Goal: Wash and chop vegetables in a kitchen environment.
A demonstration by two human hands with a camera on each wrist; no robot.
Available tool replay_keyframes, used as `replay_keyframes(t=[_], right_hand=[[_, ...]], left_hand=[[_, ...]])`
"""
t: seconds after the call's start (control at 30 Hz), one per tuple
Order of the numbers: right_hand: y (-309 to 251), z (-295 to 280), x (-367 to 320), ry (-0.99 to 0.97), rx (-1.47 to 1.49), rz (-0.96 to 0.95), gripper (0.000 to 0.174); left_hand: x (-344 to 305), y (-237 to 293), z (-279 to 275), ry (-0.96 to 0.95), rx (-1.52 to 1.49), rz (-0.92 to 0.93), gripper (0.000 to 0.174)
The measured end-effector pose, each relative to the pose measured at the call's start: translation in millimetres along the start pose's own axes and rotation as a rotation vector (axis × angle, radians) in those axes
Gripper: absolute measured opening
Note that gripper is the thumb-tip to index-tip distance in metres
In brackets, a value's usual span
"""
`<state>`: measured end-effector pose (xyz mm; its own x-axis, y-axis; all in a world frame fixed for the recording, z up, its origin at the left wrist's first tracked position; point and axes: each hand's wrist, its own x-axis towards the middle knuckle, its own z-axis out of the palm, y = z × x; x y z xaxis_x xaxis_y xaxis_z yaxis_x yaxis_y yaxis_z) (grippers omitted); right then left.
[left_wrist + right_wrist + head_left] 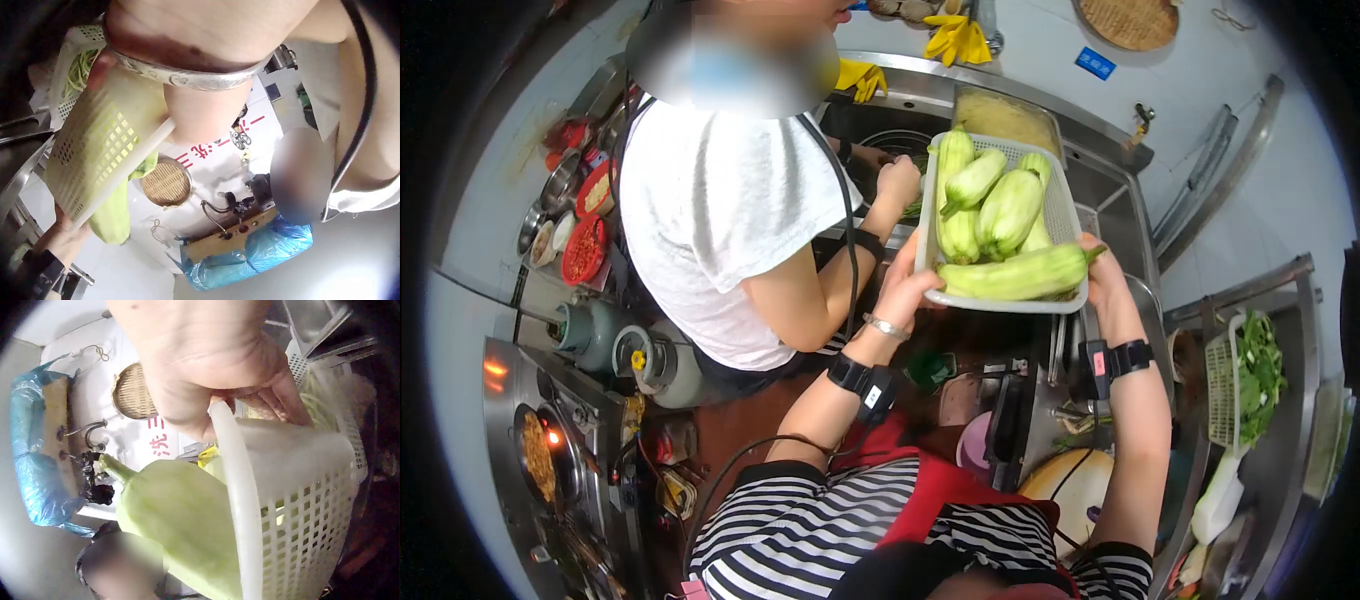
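Observation:
A white plastic basket (1055, 215) holds several pale green squashes (1010, 212), one lying crosswise along the near side. My left hand (907, 290) grips the basket's left near corner, thumb over the rim. On the opposite side my right hand (1104, 275) grips the rim beside a squash's stem. The left wrist view shows the basket's perforated side (112, 144) tilted, with my left hand (206, 112) at its edge. In the right wrist view my right hand (212, 369) curls over the rim (240, 506); most fingertips are hidden behind the wall.
A person in a white shirt (720, 230) stands close at the left, hands over the sink. Behind the basket sits a tray of pale shreds (1005, 118). A stove with a pan (535, 455) is at the lower left, and a basket of greens (1225, 385) at the right.

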<state>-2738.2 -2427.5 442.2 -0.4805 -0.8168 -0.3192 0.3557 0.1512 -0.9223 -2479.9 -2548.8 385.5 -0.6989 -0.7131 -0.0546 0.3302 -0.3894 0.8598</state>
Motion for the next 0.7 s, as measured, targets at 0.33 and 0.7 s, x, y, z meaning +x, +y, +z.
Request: replay_keyframes(t=[0.33,0.7], right_hand=[[-23,43,103,0.178,0.180,-0.052,0.021],[61,30,-43,0.021,-0.006,0.126,0.032]], left_hand=[[77,12,-4,0.302,-0.057,-0.027,0.068],[180,22,-18,0.539,-0.073,-0.127,0.045]])
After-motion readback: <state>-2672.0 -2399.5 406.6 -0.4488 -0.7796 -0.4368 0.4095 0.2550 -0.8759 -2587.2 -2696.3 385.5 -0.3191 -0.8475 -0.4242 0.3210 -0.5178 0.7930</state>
